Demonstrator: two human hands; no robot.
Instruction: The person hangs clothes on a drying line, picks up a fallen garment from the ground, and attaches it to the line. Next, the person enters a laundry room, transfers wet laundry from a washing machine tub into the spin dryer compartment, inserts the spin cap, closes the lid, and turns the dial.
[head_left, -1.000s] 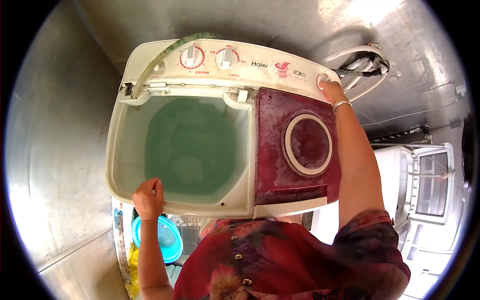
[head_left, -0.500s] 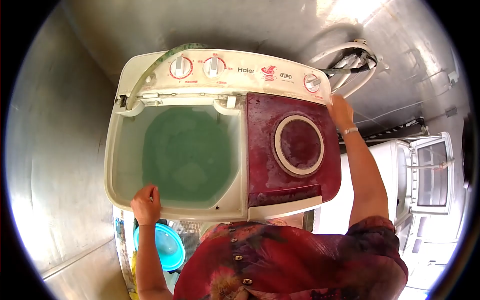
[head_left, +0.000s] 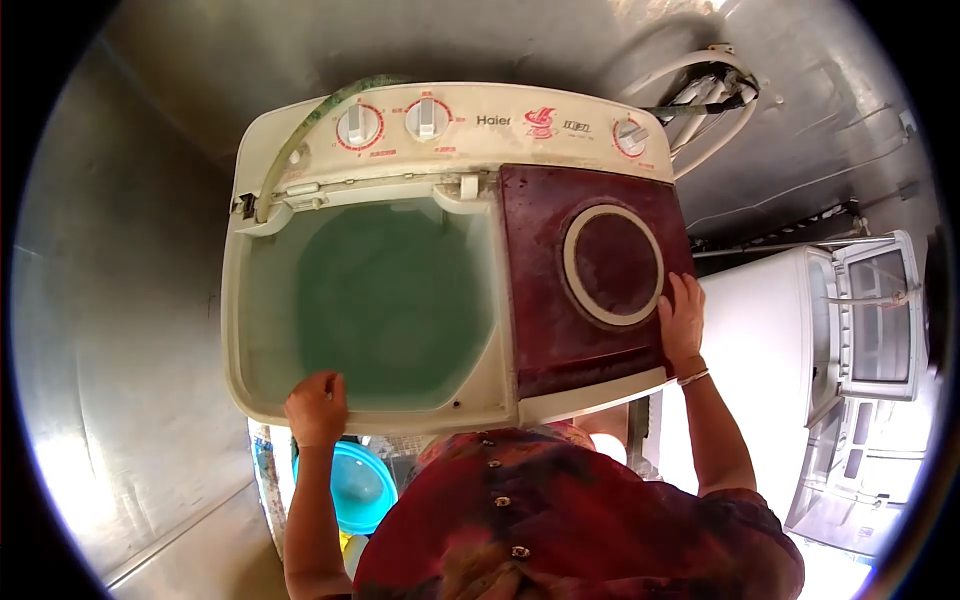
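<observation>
A twin-tub washing machine stands in front of me. Greenish cloudy water fills its left tub, which is uncovered. My left hand rests at the tub's front-left rim, fingers curled into a loose fist with nothing visible in them. On the right side, a dark red spinner lid with a pale ring lies closed. My right hand lies on the lid's right edge, fingers spread. Three dials sit along the back panel.
A green-stained hose arches over the panel's left end. White hoses hang on the metal wall behind. A blue basin is below at the front left. A white appliance with an open door stands at right.
My right hand has moved from the panel's right end, by the right dial, down to the lid's right edge. My left hand stays at the rim. The view has shifted slightly.
</observation>
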